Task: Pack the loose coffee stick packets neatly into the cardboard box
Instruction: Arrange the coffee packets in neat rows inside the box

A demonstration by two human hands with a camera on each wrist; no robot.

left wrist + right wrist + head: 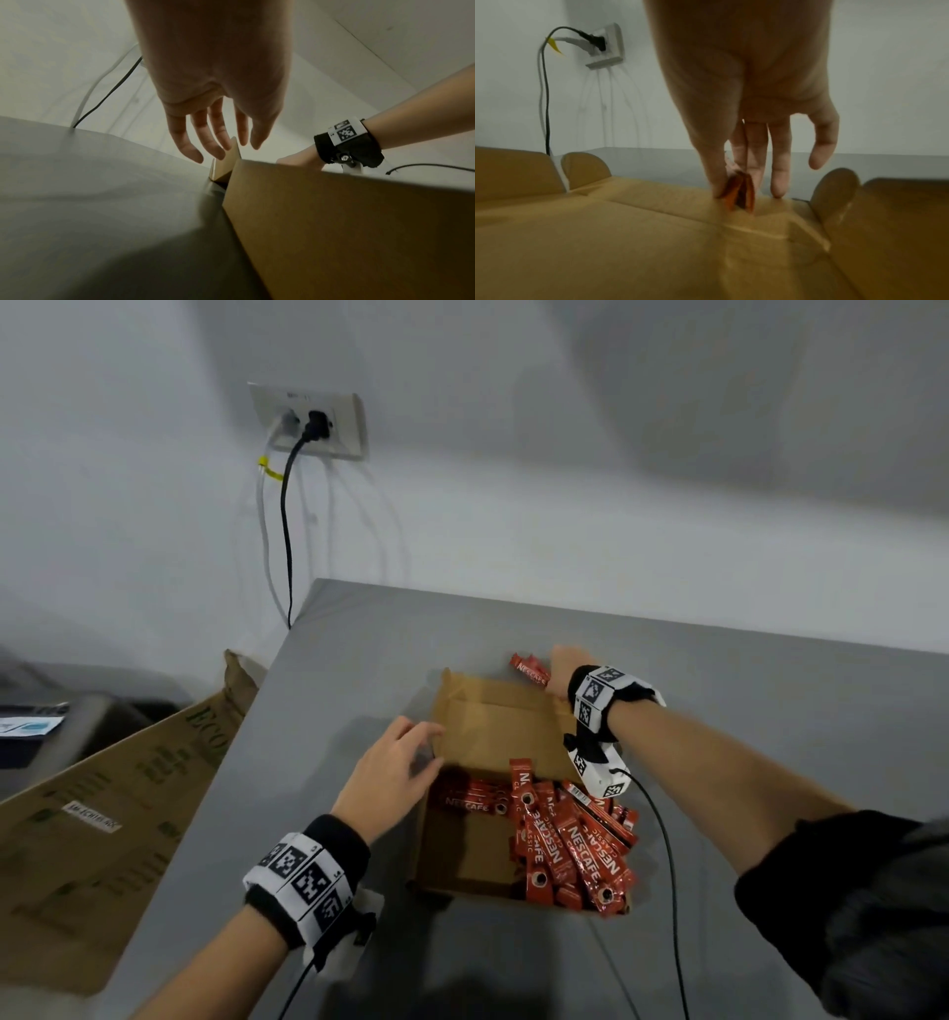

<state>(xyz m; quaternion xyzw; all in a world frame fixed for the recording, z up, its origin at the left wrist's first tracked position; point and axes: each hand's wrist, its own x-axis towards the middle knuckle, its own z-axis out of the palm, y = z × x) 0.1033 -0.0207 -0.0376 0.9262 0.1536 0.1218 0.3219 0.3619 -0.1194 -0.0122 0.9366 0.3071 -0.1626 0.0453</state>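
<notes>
An open brown cardboard box [477, 852] sits on the grey table [359, 670]. Several red coffee stick packets [570, 839] lie piled in its near right part, and one more lies flat at its left [470, 801]. My right hand [565, 667] reaches past the box's far flap [503, 711] and pinches red stick packets [529, 671] between thumb and fingers; the same packets [741, 193] show in the right wrist view. My left hand [395, 762] hovers by the box's left wall [334, 213], its fingers [190, 146] straight and holding nothing.
A large flattened cardboard sheet [102, 814] leans at the table's left edge. A wall socket [313, 423] with a black cable [285, 531] is on the wall behind. Black wrist-camera cables [667, 865] trail across the table on the right.
</notes>
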